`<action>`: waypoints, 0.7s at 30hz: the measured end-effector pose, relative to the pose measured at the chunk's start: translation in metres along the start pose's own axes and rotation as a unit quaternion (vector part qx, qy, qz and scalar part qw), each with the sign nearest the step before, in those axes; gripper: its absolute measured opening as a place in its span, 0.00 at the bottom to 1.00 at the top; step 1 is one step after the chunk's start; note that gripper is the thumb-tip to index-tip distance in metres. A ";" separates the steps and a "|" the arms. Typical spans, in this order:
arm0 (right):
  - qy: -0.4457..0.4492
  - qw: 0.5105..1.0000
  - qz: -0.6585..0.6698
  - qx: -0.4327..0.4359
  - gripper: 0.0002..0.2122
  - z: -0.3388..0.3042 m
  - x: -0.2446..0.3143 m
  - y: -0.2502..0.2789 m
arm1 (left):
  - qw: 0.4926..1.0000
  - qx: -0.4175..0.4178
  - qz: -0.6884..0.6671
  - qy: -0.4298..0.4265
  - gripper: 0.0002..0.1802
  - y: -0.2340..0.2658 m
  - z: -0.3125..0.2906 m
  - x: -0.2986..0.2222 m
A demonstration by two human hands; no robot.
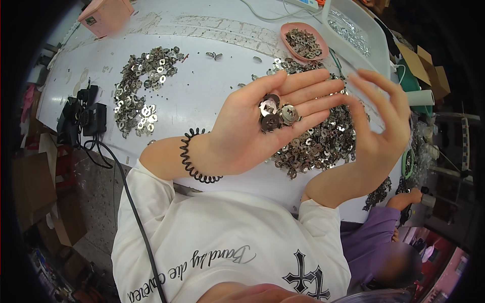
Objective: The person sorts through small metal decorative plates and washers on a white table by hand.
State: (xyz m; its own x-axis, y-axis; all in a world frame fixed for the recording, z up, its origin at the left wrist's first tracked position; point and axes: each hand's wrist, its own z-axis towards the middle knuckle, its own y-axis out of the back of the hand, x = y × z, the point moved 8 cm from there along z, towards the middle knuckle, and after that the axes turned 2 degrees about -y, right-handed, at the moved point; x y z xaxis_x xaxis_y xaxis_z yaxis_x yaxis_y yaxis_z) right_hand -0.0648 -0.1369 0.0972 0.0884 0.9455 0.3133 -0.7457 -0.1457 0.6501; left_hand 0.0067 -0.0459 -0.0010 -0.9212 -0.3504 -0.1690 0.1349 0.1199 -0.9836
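On the flat, upturned palm of my left hand (pixel 242 121) rest several round metal snap parts (pixel 270 107), some shiny and some dark, with its fingers stretched to the right. My right hand (pixel 381 118) is raised just beyond those fingertips, its fingers apart and curved, slightly blurred by motion. I see nothing held in it, and its index finger is at or very near the left fingertips. Below both hands a large heap of small metal pieces (pixel 323 146) covers the right of the white table (pixel 202 86), partly hidden by them.
A smaller pile of flat metal pieces (pixel 129 96) lies at the left. Behind the heap are a pink dish (pixel 284 43) of small parts and a white bin (pixel 376 55). A pink box (pixel 106 17), black adapters (pixel 93 118) and a cable sit leftward. Another person's purple sleeve (pixel 371 237) is lower right.
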 end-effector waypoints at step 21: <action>0.074 0.997 -0.007 0.035 0.13 -0.004 0.018 -0.003 | 1.000 0.024 0.007 0.000 0.28 -0.001 0.000 -0.001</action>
State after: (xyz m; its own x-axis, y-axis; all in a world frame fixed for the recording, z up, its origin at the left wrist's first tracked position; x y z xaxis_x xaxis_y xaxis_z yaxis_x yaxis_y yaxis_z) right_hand -0.0635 -0.1185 0.0978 -0.0039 0.9796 0.2011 -0.6974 -0.1468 0.7015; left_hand 0.0071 -0.0460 0.0001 -0.9188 -0.3499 -0.1829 0.1654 0.0796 -0.9830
